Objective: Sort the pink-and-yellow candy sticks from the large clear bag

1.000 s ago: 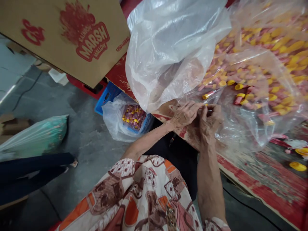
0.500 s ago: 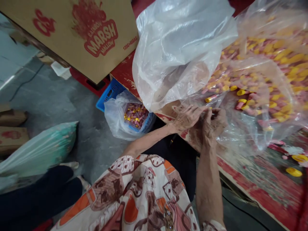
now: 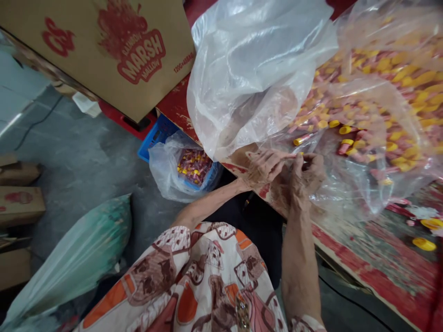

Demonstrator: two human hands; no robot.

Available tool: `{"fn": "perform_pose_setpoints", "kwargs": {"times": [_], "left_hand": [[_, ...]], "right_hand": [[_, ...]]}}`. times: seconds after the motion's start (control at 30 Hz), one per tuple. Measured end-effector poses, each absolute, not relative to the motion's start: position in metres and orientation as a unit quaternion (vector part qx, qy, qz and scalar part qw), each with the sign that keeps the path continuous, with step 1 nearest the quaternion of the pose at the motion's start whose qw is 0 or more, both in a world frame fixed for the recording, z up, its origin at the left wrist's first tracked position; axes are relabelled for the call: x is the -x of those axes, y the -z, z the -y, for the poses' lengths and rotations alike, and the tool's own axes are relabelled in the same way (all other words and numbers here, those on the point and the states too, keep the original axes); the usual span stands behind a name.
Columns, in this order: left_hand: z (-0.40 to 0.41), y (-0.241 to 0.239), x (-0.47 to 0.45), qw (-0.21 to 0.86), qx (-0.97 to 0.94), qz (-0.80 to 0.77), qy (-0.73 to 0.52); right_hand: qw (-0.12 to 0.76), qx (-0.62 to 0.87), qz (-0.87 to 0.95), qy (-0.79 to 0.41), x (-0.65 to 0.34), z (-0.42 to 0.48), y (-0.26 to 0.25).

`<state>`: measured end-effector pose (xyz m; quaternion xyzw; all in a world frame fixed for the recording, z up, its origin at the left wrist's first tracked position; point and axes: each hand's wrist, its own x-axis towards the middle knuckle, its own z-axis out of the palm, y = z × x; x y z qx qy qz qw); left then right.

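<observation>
Over the front edge of the table, my left hand (image 3: 265, 168) is closed in a pinch on the pink end of a small pink tube (image 3: 291, 156) with a bit of yellow at its far end. My right hand (image 3: 309, 173) pinches the yellow end; its fingers hide most of that part. Just beyond my fingers, a loose pink tube with a yellow cap (image 3: 302, 139) lies at the mouth of a clear plastic bag (image 3: 367, 198). Many similar yellow-capped pink pieces (image 3: 377, 138) fill this bag on the right.
A whitish plastic bag (image 3: 256, 60) lies behind my hands. At the upper left stands a marshmallow carton (image 3: 145, 97). Below the table, a blue crate (image 3: 152, 138) holds a bag of capped pieces (image 3: 195, 167). A greenish sack (image 3: 86, 249) is on the left; yellow caps (image 3: 424, 244) lie at right.
My hands stay almost in place, still pinching the small tube. At the left, the greenish sack has shifted right, and the dark-clothed legs beside it are mostly out of sight.
</observation>
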<state>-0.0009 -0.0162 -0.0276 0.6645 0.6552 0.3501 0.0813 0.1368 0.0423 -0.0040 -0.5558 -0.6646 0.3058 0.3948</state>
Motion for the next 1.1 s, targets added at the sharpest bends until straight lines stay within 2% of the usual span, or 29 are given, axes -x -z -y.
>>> {"fn": "perform_pose_setpoints", "kwargs": {"times": [0.37, 0.63, 0.8, 0.97, 1.1], "left_hand": [[0.015, 0.027, -0.001, 0.075, -0.687, -0.625, -0.363], [0.005, 0.021, -0.009, 0.124, -0.692, -0.642, -0.305], [0.018, 0.012, -0.008, 0.077, -0.675, -0.638, -0.361], [0.023, 0.019, -0.003, 0.075, -0.7, -0.64, -0.307], [0.017, 0.024, 0.002, 0.076, -0.698, -0.641, -0.309]], "right_hand": [[0.407, 0.573, 0.651, -0.288, -0.138, -0.041, 0.006], [0.361, 0.576, 0.685, -0.263, -0.136, -0.046, 0.013], [0.384, 0.576, 0.678, -0.247, -0.136, -0.045, 0.021], [0.357, 0.572, 0.68, -0.287, -0.135, -0.047, 0.019], [0.387, 0.559, 0.679, -0.277, -0.136, -0.043, 0.011]]}}
